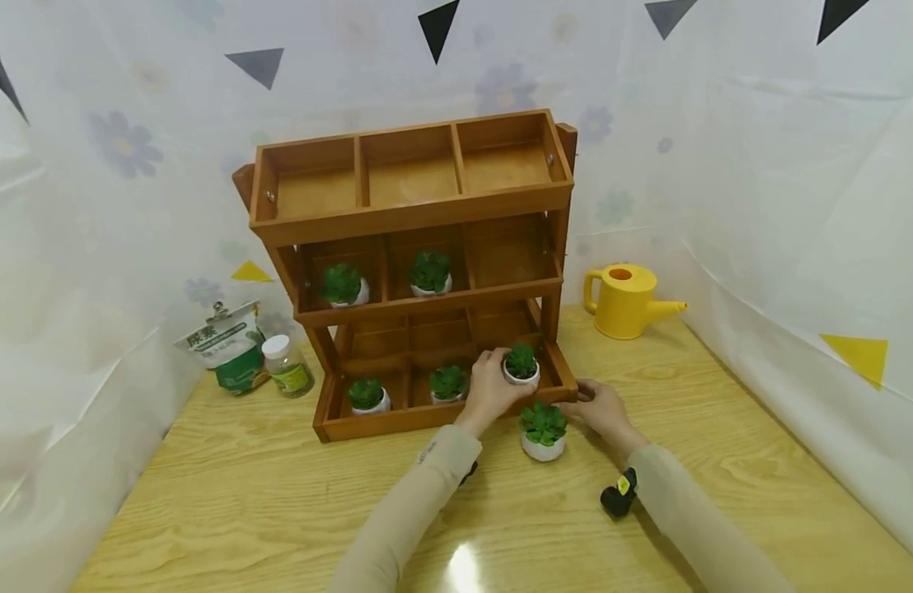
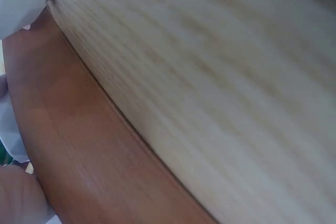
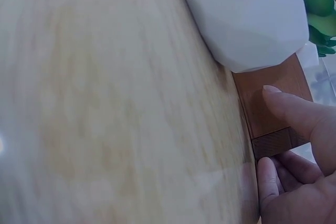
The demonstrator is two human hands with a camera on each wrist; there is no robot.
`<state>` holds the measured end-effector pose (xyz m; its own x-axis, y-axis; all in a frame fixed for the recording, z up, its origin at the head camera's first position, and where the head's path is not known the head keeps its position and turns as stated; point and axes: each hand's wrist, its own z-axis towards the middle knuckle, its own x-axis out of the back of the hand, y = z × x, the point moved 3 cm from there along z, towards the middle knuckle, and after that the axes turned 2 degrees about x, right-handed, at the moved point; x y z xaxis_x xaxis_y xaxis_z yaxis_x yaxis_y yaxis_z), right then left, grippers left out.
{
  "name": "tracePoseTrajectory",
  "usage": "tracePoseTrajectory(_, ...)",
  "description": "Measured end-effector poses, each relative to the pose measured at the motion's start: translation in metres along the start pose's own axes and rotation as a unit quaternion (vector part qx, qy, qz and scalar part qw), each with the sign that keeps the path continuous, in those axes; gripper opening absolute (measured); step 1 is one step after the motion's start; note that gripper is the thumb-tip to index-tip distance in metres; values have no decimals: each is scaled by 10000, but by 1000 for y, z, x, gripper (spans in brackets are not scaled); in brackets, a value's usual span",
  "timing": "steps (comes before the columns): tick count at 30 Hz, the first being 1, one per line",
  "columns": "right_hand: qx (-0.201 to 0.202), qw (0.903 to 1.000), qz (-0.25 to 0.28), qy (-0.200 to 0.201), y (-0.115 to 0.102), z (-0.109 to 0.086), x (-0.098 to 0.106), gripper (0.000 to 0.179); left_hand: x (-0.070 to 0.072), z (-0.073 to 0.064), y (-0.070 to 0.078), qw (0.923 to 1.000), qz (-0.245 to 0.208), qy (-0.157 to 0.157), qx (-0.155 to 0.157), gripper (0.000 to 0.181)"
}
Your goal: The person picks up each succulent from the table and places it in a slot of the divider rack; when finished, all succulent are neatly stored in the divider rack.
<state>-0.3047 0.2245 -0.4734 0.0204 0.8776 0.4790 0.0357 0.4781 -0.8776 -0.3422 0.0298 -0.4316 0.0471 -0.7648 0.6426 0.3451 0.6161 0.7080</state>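
Note:
My left hand (image 1: pixel 490 389) grips a small potted succulent (image 1: pixel 521 364) in a white pot, at the right compartment of the bottom tier of a brown wooden plant stand (image 1: pixel 445 422). Whether that pot touches the compartment floor, I cannot tell. At the tier's front right corner is my right hand (image 1: pixel 603 409), its thumb on the front board and its curled fingers at the end, holding the corner, as the right wrist view shows. Between my hands, a larger potted succulent (image 1: pixel 543 431) stands on the table before the stand; its white faceted pot (image 3: pixel 247 19) looms in the right wrist view.
Potted succulents stand in the bottom tier's left (image 1: pixel 367 397) and middle (image 1: pixel 447 384) compartments, and two more (image 1: pixel 343 285) (image 1: pixel 430 273) on the tier above. A yellow watering can (image 1: pixel 625 301) is at right. Left are a white-lidded jar (image 1: pixel 288 367) and a green-white bag (image 1: pixel 230 350).

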Motion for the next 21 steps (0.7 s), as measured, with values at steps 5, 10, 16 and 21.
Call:
tracePoseTrajectory(5, -26, 10000, 25, 18, 0, 0, 0, 63, -2, 0, -1, 9999, 116, -48, 36, 63)
tracePoseTrajectory(10, -54, 10000, 13, 29, 0, 1, 1, 63, -3, 3, 1, 9997, 137, -202, 58, 64)
tracePoseTrajectory(16, -35, 10000, 6, -17, 0, 0, 1, 64, -3, 4, 3, 9990, 212, -352, 155, 66)
tracePoseTrajectory(21, -49, 10000, 13, -21, 0, 0, 0, 63, -2, 3, 2, 9981, 274, -485, 250, 68)
